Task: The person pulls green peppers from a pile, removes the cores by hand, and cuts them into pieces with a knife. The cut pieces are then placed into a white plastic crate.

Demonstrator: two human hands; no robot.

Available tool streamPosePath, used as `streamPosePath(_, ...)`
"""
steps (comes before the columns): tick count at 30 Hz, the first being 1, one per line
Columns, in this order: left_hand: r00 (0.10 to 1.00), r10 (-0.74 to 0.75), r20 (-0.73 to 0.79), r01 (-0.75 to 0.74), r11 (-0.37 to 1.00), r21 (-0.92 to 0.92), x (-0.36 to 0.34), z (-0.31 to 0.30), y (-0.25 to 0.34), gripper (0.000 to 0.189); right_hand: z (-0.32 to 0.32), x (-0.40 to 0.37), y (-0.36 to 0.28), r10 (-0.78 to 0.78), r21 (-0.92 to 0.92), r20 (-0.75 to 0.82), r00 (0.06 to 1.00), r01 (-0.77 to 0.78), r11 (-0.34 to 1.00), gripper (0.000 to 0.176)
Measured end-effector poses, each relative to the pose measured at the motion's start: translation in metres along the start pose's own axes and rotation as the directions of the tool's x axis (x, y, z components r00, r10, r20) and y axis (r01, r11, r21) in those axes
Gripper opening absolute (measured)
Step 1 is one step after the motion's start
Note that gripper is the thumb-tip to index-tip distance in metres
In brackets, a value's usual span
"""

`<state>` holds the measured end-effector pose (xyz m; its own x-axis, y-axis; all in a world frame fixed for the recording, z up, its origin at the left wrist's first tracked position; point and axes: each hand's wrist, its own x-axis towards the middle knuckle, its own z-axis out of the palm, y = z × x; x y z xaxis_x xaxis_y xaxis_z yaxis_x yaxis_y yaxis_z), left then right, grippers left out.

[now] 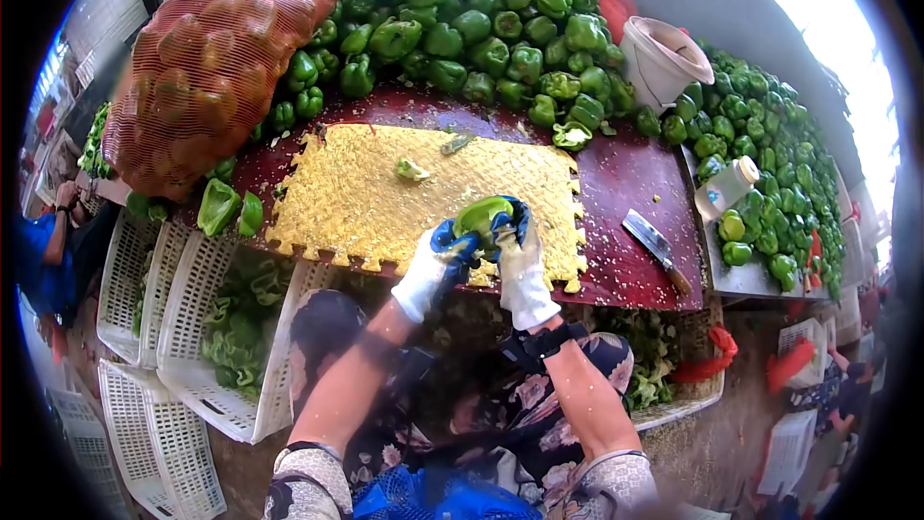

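Note:
Both my hands wear white gloves with blue-coated fingers. Between them, over the front part of a yellow foam mat (337,183), is a green bell pepper (481,216). My left hand (445,252) closes around its left side, and my right hand (518,243) grips it from the right. The pepper's underside is hidden by my fingers. A pale pepper core (412,169) lies on the mat, with a small dark green scrap (457,143) behind it. To the right, a cleaver (657,248) with a wooden handle rests on the dark red table (630,178).
A big heap of green peppers (462,24) fills the back. A red mesh sack (217,58) stands left, and a white bucket (664,58) and a bottle (727,188) right. White crates (192,337) sit below the table. A person (53,250) is at far left.

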<state>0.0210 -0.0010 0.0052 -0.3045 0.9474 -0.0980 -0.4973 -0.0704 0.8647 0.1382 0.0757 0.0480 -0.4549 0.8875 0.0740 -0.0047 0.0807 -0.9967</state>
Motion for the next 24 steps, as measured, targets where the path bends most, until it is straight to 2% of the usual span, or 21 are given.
streamPosePath(2, 0.999, -0.006, 0.036, 0.007, 1.000, -0.025, 0.002, -0.001, -0.003, 0.025, -0.005, 0.009, 0.006, 0.159, 0.118, 0.011, 0.987, -0.159, 0.980, 0.044)
streamPosePath(3, 1.000, 0.010, -0.004, -0.010, 1.000, -0.007, 0.002, 0.002, -0.004, 0.025, -0.007, 0.017, 0.008, 0.230, 0.213, 0.004, 0.973, -0.226, 0.951, 0.048)
streamPosePath(4, 0.999, 0.023, -0.043, -0.023, 1.000, 0.011, 0.002, 0.005, -0.006, 0.026, -0.015, 0.018, 0.010, 0.395, 0.331, -0.021, 0.918, -0.366, 0.870, 0.049)
streamPosePath(7, 1.000, -0.001, 0.007, 0.001, 0.997, -0.079, -0.002, 0.017, 0.006, 0.026, -0.023, 0.020, 0.020, 0.298, 0.433, 0.030, 0.954, -0.281, 0.856, 0.045)
streamPosePath(8, 0.999, -0.031, 0.025, 0.034, 0.993, -0.111, -0.003, 0.019, 0.009, 0.026, -0.020, 0.021, 0.014, 0.371, 0.477, -0.066, 0.926, -0.297, 0.827, 0.041)
streamPosePath(9, 0.999, -0.002, 0.036, 0.005, 0.996, -0.090, 0.002, 0.017, 0.004, 0.028, -0.018, 0.022, 0.011, 0.443, 0.524, -0.156, 0.883, -0.306, 0.795, 0.037)
streamPosePath(10, 0.999, -0.005, 0.042, 0.008, 0.996, -0.089, 0.004, 0.016, 0.004, 0.028, -0.022, 0.020, 0.014, 0.443, 0.525, -0.162, 0.882, -0.302, 0.795, 0.037)
streamPosePath(11, 0.999, 0.025, 0.019, -0.022, 0.987, -0.159, 0.005, 0.017, 0.007, 0.029, -0.024, 0.016, 0.011, 0.159, 0.180, -0.227, 0.961, -0.119, 0.976, 0.035)
streamPosePath(12, 0.999, 0.054, -0.006, -0.054, 0.972, -0.228, 0.006, 0.016, 0.010, 0.030, -0.026, 0.015, 0.008, -0.136, -0.190, -0.180, 0.974, 0.102, 0.977, 0.033)
streamPosePath(13, 0.992, 0.113, -0.046, -0.120, 0.978, -0.174, 0.005, 0.012, 0.012, 0.029, -0.036, 0.018, 0.000, 0.029, -0.031, -0.220, 0.975, -0.037, 0.999, 0.031)
streamPosePath(14, 0.999, 0.002, -0.045, -0.004, 0.999, -0.040, 0.010, -0.004, 0.013, 0.041, -0.042, 0.030, 0.019, 0.158, 0.160, -0.343, 0.926, -0.109, 0.981, 0.029)
streamPosePath(15, 0.955, 0.276, -0.111, -0.217, 0.901, 0.376, 0.015, -0.006, 0.012, 0.051, -0.041, 0.041, -0.005, 0.359, 0.420, -0.354, 0.863, -0.196, 0.886, 0.028)
streamPosePath(16, 0.841, 0.538, -0.056, -0.338, 0.604, 0.722, 0.019, -0.005, 0.007, 0.062, -0.040, 0.052, -0.030, 0.544, 0.650, -0.309, 0.781, -0.244, 0.720, 0.027)
streamPosePath(17, 0.739, 0.662, 0.124, -0.256, 0.106, 0.961, 0.014, 0.000, 0.016, 0.083, -0.044, 0.045, -0.032, 0.259, 0.478, -0.144, 0.955, -0.162, 0.863, 0.028)
streamPosePath(18, 0.704, 0.699, 0.124, -0.316, 0.152, 0.936, 0.011, 0.008, 0.023, 0.084, -0.040, 0.041, -0.043, 0.441, 0.336, -0.184, 0.878, -0.366, 0.868, 0.028)
streamPosePath(20, 0.891, 0.442, -0.105, -0.239, 0.654, 0.718, 0.010, 0.012, 0.022, 0.082, -0.031, 0.044, -0.023, 0.276, 0.029, -0.023, 0.961, -0.275, 0.961, 0.033)
streamPosePath(21, 0.925, 0.353, -0.138, -0.270, 0.870, 0.413, 0.017, 0.006, 0.010, 0.070, -0.033, 0.041, -0.020, 0.221, -0.123, 0.189, 0.957, -0.201, 0.972, 0.040)
streamPosePath(22, 0.957, 0.250, -0.147, -0.240, 0.967, 0.080, 0.020, -0.003, 0.000, 0.059, -0.043, 0.044, -0.003, -0.092, -0.185, 0.479, 0.873, 0.203, 0.962, 0.047)
streamPosePath(24, 0.970, 0.209, -0.125, -0.197, 0.975, 0.103, 0.011, -0.005, 0.007, 0.050, -0.037, 0.069, -0.002, 0.182, -0.305, 0.344, 0.921, -0.074, 0.950, 0.054)
